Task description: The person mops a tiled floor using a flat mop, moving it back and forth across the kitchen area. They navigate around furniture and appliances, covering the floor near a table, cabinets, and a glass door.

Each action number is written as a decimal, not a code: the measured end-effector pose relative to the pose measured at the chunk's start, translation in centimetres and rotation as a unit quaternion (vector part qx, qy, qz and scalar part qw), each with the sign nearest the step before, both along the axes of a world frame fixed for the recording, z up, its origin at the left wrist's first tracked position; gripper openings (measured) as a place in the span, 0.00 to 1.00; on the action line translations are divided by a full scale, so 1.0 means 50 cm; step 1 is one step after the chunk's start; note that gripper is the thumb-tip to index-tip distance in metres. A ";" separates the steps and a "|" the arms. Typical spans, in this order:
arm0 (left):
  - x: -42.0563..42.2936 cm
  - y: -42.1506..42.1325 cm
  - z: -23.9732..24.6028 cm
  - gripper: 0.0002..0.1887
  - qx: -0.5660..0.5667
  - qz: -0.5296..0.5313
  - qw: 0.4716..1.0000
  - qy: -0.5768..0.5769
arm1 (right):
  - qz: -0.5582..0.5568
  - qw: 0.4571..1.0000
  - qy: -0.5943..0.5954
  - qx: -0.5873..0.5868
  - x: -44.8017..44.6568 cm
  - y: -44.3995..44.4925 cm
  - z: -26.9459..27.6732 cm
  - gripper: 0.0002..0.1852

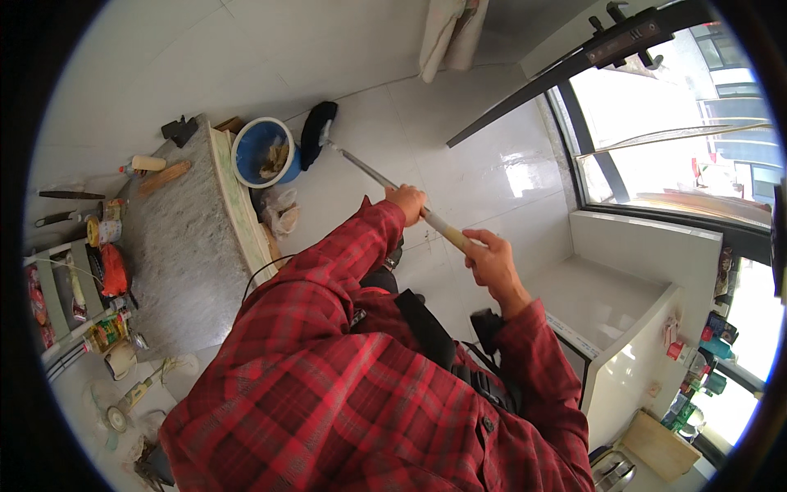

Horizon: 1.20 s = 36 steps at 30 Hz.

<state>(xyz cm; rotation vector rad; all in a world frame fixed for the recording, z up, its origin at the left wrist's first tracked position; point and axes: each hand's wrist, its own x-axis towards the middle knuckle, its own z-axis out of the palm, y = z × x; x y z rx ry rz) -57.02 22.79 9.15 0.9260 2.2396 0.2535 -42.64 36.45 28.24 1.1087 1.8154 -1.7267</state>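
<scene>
My left hand (406, 204) is closed around the middle of a long mop handle (367, 167). Nearer the handle's upper end, my right hand (492, 261) grips its pale section. The handle slants away to a black mop head (316, 136), which lies on the tiled floor close to the wall. Right beside the mop head stands a blue bucket (263, 152) with a white rim and crumpled brownish matter inside.
A grey stone-like counter (184, 246) runs along the left, bearing bottles and a red bag (113, 270). A plastic bag (280, 212) rests by its base. The dark-framed door (510, 111) stands at the upper right, and a white partition (627, 338) at the right.
</scene>
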 end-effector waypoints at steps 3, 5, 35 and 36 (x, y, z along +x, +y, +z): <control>0.006 -0.018 -0.010 0.12 0.006 0.030 0.999 -0.009 | -0.031 0.999 -0.006 -0.018 0.001 -0.028 -0.015 0.21; 0.030 -0.016 -0.007 0.14 -0.027 -0.006 0.999 -0.017 | -0.033 0.999 -0.006 -0.034 0.039 -0.028 -0.008 0.22; 0.457 0.145 0.160 0.11 0.054 -0.550 0.820 -0.150 | -0.310 0.943 0.018 0.118 0.619 -0.159 0.268 0.16; 0.406 0.145 0.154 0.11 0.041 -0.535 0.832 -0.139 | -0.296 0.948 0.034 0.111 0.579 -0.149 0.254 0.16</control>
